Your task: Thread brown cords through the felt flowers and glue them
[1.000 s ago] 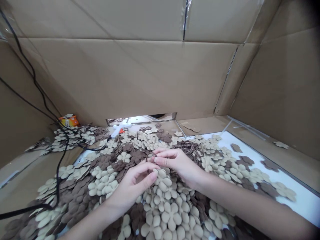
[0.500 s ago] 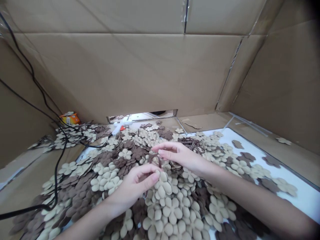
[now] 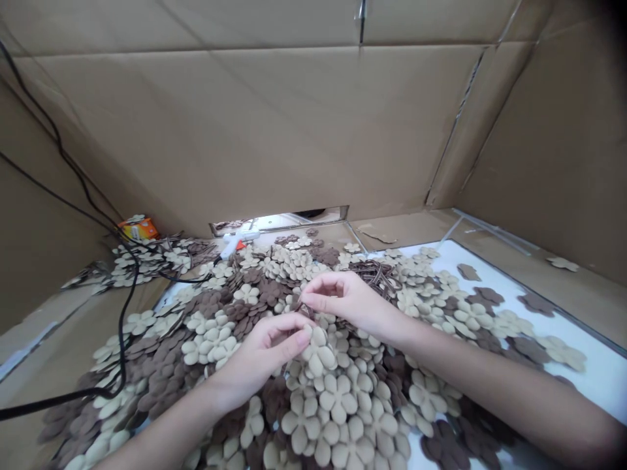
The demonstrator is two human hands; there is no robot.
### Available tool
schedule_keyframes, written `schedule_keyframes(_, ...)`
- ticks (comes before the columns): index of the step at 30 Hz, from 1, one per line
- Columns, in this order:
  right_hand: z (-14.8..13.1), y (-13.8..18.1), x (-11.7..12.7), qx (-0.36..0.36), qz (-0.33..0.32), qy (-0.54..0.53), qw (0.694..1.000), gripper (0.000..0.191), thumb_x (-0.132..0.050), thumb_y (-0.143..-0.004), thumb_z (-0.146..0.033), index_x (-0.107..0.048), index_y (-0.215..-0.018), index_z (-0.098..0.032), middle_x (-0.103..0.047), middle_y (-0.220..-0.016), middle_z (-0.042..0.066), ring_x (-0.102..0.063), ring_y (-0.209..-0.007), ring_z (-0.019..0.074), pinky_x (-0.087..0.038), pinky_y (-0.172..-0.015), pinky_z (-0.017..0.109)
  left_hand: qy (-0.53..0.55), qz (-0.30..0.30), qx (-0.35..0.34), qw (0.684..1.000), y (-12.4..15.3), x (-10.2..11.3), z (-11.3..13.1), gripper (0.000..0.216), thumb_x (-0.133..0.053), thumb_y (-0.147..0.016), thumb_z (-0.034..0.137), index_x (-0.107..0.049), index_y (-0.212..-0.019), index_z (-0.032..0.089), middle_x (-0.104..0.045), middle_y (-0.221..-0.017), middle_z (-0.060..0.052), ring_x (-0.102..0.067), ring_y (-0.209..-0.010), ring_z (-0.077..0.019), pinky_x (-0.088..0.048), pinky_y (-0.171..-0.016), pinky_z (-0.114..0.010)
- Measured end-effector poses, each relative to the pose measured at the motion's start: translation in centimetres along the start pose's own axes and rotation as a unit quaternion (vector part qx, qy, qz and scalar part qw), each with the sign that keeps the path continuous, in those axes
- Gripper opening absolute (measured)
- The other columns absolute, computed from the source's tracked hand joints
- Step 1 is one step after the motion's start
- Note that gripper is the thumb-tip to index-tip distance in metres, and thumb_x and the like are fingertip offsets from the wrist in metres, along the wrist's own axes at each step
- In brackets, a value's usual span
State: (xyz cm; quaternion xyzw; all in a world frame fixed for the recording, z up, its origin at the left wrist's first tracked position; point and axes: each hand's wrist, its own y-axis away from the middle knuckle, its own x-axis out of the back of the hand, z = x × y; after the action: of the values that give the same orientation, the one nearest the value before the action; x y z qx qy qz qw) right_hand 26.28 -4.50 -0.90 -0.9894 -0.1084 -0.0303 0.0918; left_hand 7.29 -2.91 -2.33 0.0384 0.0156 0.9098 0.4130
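Observation:
My left hand pinches a beige flower-shaped cutout between thumb and fingers, just above the pile. My right hand is closed in a pinch on a thin brown ribbon loop right beside the left fingertips. Both hands meet over a heap of beige and brown flower cutouts that covers the work surface. A bundle of brown ribbon lies behind my right hand.
Cardboard walls enclose the space on three sides, with a slot at the back. A white glue gun and an orange box sit at the back left. Black cables run down the left. A white surface shows at right.
My right hand has brought the ribbon loop down and closed its pinch against the left fingertips. The view has tilted slightly; the left hand keeps its hold on the beige flower.

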Motion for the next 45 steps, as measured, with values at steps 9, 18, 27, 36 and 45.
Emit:
schedule_keyframes(9, 0.1, -1.0, 2.2, -0.023, 0.087, -0.129, 0.988, 0.017, -0.071, -0.073, -0.032, -0.065, -0.077, -0.017, -0.063, -0.078, -0.002, -0.060, -0.074, 0.0093, -0.049, -0.079, 0.026, -0.086, -0.114, 0.000, 0.990, 0.2, 0.1, 1.2, 0.022, -0.059, -0.084, 0.036, -0.070, -0.085, 0.016, -0.065, -0.095, -0.008, -0.059, -0.092, -0.0214, -0.045, -0.081, -0.030)
schedule_keyframes(18, -0.6, -1.3, 3.9, -0.055, 0.112, -0.194, 0.973, 0.013, -0.075, -0.070, -0.022, -0.066, -0.074, -0.014, -0.065, -0.077, -0.001, -0.063, -0.072, 0.0071, -0.052, -0.079, 0.023, -0.107, -0.065, -0.046, 0.991, 0.1, 0.4, 0.7, 0.019, -0.057, -0.085, 0.033, -0.069, -0.081, 0.019, -0.063, -0.090, -0.006, -0.058, -0.088, -0.0198, -0.044, -0.079, -0.027)
schedule_keyframes(27, -0.1, -0.8, 2.2, -0.072, 0.077, -0.170, 0.980, 0.022, -0.080, -0.062, -0.019, -0.065, -0.078, -0.015, -0.066, -0.071, -0.003, -0.061, -0.066, 0.0053, -0.048, -0.067, 0.017, -0.127, 0.130, -0.127, 0.975, -0.8, 1.1, -0.4, 0.015, -0.060, -0.083, 0.032, -0.072, -0.080, 0.022, -0.050, -0.134, -0.006, -0.044, -0.123, -0.0261, -0.032, -0.103, -0.035)
schedule_keyframes(36, 0.6, 0.1, 0.0, -0.074, 0.041, -0.196, 0.977, 0.028, -0.081, -0.061, -0.020, -0.064, -0.083, -0.017, -0.064, -0.077, -0.003, -0.060, -0.072, 0.0071, -0.048, -0.070, 0.020, -0.117, 0.124, -0.094, 0.981, -0.4, 0.0, -0.1, 0.014, -0.062, -0.082, 0.029, -0.073, -0.084, 0.021, -0.072, -0.089, -0.003, -0.064, -0.085, -0.0172, -0.049, -0.077, -0.023)
schedule_keyframes(45, 0.1, -0.4, 1.3, -0.128, -0.031, -0.160, 0.978, 0.034, -0.065, -0.079, -0.046, -0.067, -0.096, -0.016, -0.068, -0.087, 0.005, -0.064, -0.079, 0.0112, -0.050, -0.079, 0.026, -0.158, 0.142, -0.150, 0.966, -0.5, 0.0, 0.2, 0.012, -0.063, -0.079, 0.021, -0.074, -0.082, 0.019, -0.073, -0.086, -0.004, -0.066, -0.083, -0.0162, -0.051, -0.076, -0.022)
